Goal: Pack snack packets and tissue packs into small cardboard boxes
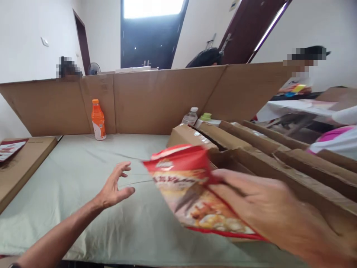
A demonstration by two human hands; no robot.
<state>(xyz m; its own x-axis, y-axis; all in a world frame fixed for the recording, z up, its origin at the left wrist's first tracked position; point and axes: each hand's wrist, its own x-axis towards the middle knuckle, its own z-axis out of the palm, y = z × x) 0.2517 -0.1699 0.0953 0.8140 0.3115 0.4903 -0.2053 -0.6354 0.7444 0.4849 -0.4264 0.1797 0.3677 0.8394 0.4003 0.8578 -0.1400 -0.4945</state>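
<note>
A red food packet (192, 186) with a picture of food on its front is held up over the table, smeared a little by motion. My right hand (251, 201) grips its right edge; the fingers behind the packet are hidden. To the left, my left hand (115, 186) hovers above the pale green tablecloth (83, 171), fingers curved and apart, with nothing in it. Right behind my right hand stands a cardboard box with dividers (270, 167), its slots running away to the right.
An orange drink bottle (98, 121) stands against a cardboard screen (156, 100) at the back. A clear bottle (190, 116) and a green cap (205, 116) show behind the divided box. At left lies a flat carton (30, 163) with a red packet (11, 149) on it. People are beyond the screen.
</note>
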